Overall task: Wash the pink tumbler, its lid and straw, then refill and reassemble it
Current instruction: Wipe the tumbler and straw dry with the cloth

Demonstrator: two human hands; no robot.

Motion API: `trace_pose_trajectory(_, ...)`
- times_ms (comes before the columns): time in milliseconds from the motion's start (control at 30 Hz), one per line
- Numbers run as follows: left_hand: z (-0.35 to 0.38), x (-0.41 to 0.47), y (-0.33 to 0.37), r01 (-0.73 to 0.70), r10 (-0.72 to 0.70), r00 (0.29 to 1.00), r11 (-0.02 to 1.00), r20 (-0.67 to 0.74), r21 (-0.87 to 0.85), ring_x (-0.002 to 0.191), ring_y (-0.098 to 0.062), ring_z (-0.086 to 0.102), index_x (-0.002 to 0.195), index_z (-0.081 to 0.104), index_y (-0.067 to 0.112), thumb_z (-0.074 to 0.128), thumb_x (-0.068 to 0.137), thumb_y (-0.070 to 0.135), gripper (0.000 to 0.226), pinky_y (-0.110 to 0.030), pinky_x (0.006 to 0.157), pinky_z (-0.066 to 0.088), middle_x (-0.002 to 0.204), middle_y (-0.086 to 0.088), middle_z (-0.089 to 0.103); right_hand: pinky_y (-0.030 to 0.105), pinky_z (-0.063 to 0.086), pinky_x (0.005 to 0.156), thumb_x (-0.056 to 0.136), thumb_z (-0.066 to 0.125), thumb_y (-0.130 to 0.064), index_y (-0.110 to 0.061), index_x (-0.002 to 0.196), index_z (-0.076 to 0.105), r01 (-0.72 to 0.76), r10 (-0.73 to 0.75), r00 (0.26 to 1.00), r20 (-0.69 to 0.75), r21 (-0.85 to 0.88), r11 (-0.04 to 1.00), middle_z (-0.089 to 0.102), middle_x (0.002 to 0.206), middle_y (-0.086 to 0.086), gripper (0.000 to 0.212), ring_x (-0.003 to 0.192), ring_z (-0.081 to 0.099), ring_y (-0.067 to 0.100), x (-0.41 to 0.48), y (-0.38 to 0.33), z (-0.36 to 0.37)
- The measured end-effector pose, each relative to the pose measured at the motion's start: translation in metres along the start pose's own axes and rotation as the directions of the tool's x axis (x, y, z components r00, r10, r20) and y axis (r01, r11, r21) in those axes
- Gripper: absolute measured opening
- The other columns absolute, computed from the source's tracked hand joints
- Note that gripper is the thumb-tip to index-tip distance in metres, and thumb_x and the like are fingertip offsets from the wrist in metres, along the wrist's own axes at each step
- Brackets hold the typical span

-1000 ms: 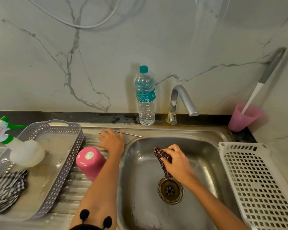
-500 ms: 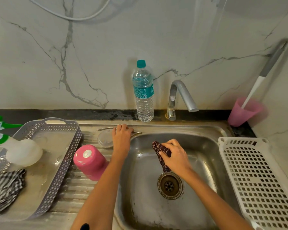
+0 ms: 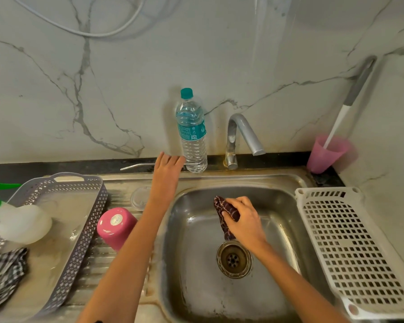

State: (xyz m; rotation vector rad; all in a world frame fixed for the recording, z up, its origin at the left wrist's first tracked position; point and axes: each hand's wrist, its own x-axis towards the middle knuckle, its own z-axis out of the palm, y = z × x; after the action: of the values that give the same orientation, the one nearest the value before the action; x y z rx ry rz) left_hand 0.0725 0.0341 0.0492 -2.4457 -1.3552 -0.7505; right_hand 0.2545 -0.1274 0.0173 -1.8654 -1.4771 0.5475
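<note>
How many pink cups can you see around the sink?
2. The pink tumbler stands upside down on the drainboard left of the basin; a pink cup holding a brush stands at the back right corner.

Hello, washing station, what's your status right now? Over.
Left hand grips straw; right hand grips cloth over sink. Pink tumbler upside down on drainboard, lid beside. Water bottle close to left hand.

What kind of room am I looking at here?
Most likely a home kitchen's washing-up area: a stainless steel sink with a tap, a ribbed draining board, and a white dish rack beside it.
</note>
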Motion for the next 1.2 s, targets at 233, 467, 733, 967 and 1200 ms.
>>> trace_pose_trajectory(233, -0.03, -0.026, 0.072, -0.019, 0.035, 0.998, 0.95, 0.046, -0.312, 0.086, -0.029, 0.063, 0.098, 0.074, 0.003, 0.073, 0.072, -0.011, 0.03, -0.038, 0.076, 0.054, 0.092, -0.01, 0.074, 0.024, 0.05, 0.084, 0.082, 0.073, -0.014, -0.02, 0.121, 0.065, 0.17, -0.181, 0.921, -0.346, -0.063, 0.983, 0.053, 0.112, -0.001, 0.04, 0.101, 0.055, 0.015, -0.001, -0.027, -0.009)
trace_pose_trajectory(467, -0.03, -0.052, 0.109, 0.38, -0.251, 0.923, 0.716, 0.293, -0.585, 0.087, -0.023, 0.067, 0.098, 0.076, 0.003, 0.058, 0.091, -0.001, 0.02, -0.018, 0.073, 0.038, 0.094, -0.01, 0.076, 0.031, 0.053, 0.077, 0.084, 0.069, -0.013, -0.025, 0.126, 0.061, 0.125, -0.181, 0.934, -0.309, -0.193, 0.973, 0.052, 0.116, 0.002, 0.045, 0.104, 0.052, 0.02, -0.011, -0.021, -0.018)
trace_pose_trajectory(733, -0.038, -0.066, 0.113, 0.702, -0.426, 0.637, -0.025, 0.643, -0.712, 0.074, -0.011, 0.069, 0.097, 0.07, 0.01, 0.067, 0.089, 0.001, 0.012, -0.024, 0.074, 0.056, 0.082, -0.001, 0.072, 0.023, 0.041, 0.091, 0.09, 0.064, -0.019, -0.013, 0.122, 0.064, -0.013, 0.069, 0.943, -0.325, 0.174, 0.985, 0.056, 0.112, 0.002, 0.032, 0.098, 0.053, 0.01, -0.009, -0.027, -0.037)
trace_pose_trajectory(967, -0.04, -0.06, 0.116, 0.656, -0.333, 0.463, -0.494, 0.821, -0.57, 0.074, -0.012, 0.07, 0.105, 0.067, 0.005, 0.057, 0.094, 0.0, 0.015, -0.026, 0.071, 0.056, 0.078, -0.001, 0.073, 0.026, 0.047, 0.094, 0.089, 0.066, -0.027, -0.023, 0.123, 0.063, 0.019, 0.002, 0.997, -0.079, 0.263, 0.965, 0.066, 0.104, -0.012, 0.034, 0.098, 0.06, 0.004, -0.012, -0.043, -0.03)
trace_pose_trajectory(1200, -0.042, -0.065, 0.118, 0.635, -0.419, 0.377, -0.533, 0.826, -0.56, 0.076, -0.013, 0.065, 0.111, 0.063, 0.0, 0.057, 0.093, -0.005, 0.019, -0.024, 0.07, 0.055, 0.084, -0.008, 0.067, 0.021, 0.039, 0.081, 0.086, 0.068, -0.034, -0.023, 0.121, 0.054, -0.095, 0.083, 0.993, 0.087, 0.145, 0.985, 0.058, 0.1, -0.009, 0.039, 0.093, 0.049, 0.006, -0.011, -0.044, -0.033)
